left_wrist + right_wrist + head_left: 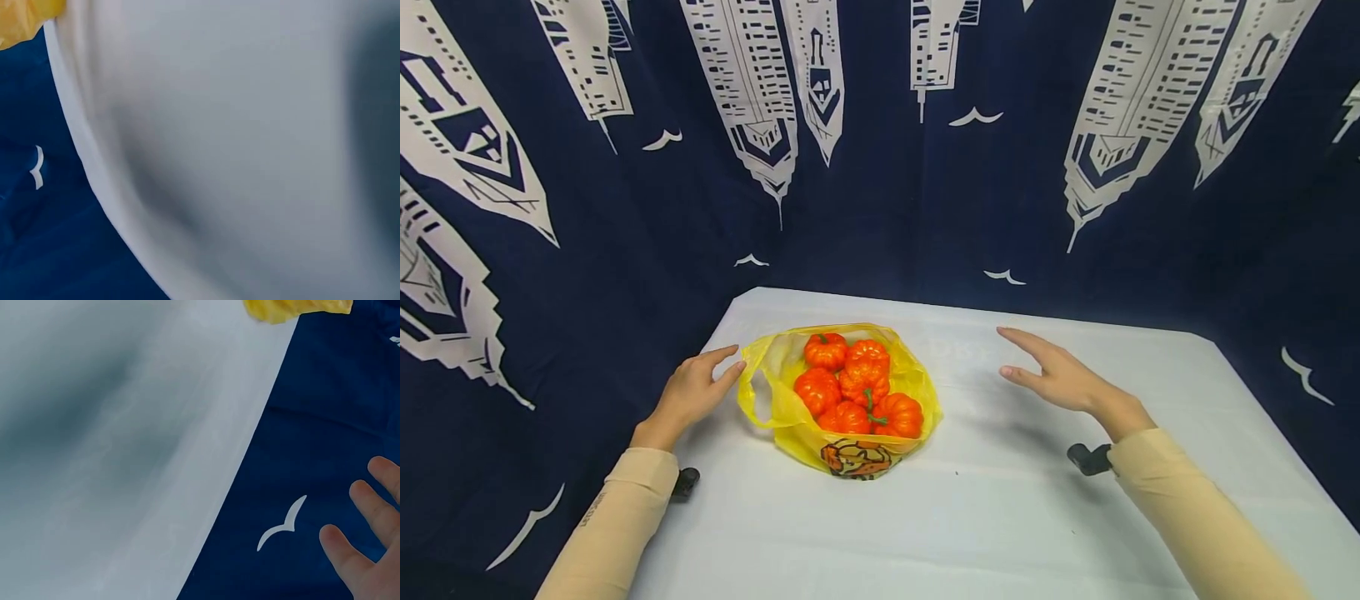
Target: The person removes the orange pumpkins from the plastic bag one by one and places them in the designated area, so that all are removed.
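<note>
A yellow plastic bag [805, 446] stands with its mouth open on the white table, left of the middle in the head view. Inside it lie several shiny orange-red pumpkins [899, 415] with green stems. My left hand [688, 396] is beside the bag's left handle, fingers extended toward it; whether the fingertips touch the handle I cannot tell. To the right of the bag, my right hand [1063, 375] hovers over the table with straight fingers and holds nothing. In the right wrist view its fingers [369, 509] are spread apart. The left wrist view does not show the left hand.
A white cloth covers the table [1000, 517]. Behind and beside it hangs a dark blue curtain [880, 208] printed with white buildings and birds. A small black device [1088, 459] sits under the right wrist, and another black device [685, 483] under the left.
</note>
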The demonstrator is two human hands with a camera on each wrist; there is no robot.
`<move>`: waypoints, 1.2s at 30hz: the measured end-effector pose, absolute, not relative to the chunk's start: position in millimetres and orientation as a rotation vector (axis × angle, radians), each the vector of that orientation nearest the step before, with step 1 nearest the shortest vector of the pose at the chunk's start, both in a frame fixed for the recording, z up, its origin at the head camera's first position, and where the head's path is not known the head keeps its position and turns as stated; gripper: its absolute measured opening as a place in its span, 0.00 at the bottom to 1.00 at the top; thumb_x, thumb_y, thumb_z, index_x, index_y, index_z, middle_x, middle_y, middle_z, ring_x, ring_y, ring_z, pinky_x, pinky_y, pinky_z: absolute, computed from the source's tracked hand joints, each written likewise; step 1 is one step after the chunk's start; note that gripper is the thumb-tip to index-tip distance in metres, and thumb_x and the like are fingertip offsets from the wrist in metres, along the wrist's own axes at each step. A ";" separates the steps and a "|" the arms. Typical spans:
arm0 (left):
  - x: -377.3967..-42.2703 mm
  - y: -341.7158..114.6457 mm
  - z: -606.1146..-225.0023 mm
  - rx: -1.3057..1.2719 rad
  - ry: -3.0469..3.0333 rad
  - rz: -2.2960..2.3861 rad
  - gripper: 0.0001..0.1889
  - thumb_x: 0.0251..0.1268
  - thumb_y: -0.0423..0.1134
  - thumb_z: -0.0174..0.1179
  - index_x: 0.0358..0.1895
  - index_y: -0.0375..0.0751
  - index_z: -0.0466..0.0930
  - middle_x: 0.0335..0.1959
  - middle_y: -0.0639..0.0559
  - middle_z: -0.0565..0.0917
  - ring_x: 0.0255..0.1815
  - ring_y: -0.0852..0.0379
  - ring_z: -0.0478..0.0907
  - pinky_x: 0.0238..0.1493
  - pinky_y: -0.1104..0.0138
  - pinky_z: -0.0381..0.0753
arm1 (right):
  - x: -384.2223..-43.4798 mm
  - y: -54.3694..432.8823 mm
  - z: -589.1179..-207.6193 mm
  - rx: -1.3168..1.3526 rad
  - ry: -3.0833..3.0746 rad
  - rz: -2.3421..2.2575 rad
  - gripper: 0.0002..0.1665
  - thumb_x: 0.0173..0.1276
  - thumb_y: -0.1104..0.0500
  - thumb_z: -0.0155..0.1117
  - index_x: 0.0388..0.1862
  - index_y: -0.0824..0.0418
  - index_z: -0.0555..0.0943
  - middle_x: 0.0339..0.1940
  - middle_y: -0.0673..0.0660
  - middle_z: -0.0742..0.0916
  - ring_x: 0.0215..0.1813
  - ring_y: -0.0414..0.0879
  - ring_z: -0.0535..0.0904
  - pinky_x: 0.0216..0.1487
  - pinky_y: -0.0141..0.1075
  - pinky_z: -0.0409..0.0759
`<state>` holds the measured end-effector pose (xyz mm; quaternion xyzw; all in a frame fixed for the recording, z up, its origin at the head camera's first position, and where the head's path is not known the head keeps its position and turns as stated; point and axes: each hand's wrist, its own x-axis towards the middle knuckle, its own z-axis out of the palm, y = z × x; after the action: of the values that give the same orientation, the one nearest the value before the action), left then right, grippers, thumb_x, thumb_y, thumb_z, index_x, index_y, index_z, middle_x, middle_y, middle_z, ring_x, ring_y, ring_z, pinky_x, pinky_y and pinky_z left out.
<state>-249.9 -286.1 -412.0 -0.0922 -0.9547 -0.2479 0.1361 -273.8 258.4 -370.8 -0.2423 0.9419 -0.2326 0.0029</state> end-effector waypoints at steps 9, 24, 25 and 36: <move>-247.3 -284.7 -426.2 -0.230 -2.772 -0.788 0.24 0.76 0.48 0.53 0.61 0.31 0.79 0.58 0.33 0.83 0.57 0.34 0.81 0.57 0.42 0.79 | -273.5 242.7 -376.9 -0.741 2.898 -0.777 0.44 0.73 0.40 0.61 0.79 0.59 0.60 0.79 0.63 0.66 0.79 0.65 0.60 0.75 0.65 0.59; -247.0 -277.8 -429.5 -0.248 -2.706 -0.836 0.17 0.72 0.39 0.59 0.52 0.27 0.84 0.51 0.33 0.86 0.54 0.36 0.83 0.56 0.44 0.81 | -271.3 221.8 -387.6 -0.820 2.841 -0.897 0.40 0.73 0.45 0.62 0.77 0.59 0.64 0.76 0.61 0.72 0.73 0.63 0.70 0.69 0.64 0.69; -246.9 -277.4 -429.4 -0.248 -2.704 -0.843 0.17 0.71 0.38 0.59 0.52 0.26 0.84 0.50 0.33 0.86 0.54 0.36 0.83 0.56 0.44 0.81 | -271.1 220.4 -388.2 -0.831 2.840 -0.900 0.39 0.73 0.45 0.62 0.77 0.59 0.64 0.76 0.61 0.72 0.72 0.63 0.70 0.69 0.64 0.69; -245.5 -271.8 -427.6 -0.282 -2.595 -0.859 0.14 0.68 0.34 0.63 0.48 0.25 0.85 0.45 0.32 0.88 0.49 0.35 0.85 0.52 0.45 0.83 | -270.4 206.2 -393.9 -0.906 2.805 -0.980 0.34 0.72 0.48 0.65 0.72 0.60 0.71 0.70 0.61 0.79 0.69 0.62 0.74 0.66 0.62 0.74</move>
<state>-245.5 -271.8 -427.6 -0.1008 -0.9261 -0.3067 0.1954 -270.4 206.2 -393.9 -0.2916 0.9029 -0.3154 0.0176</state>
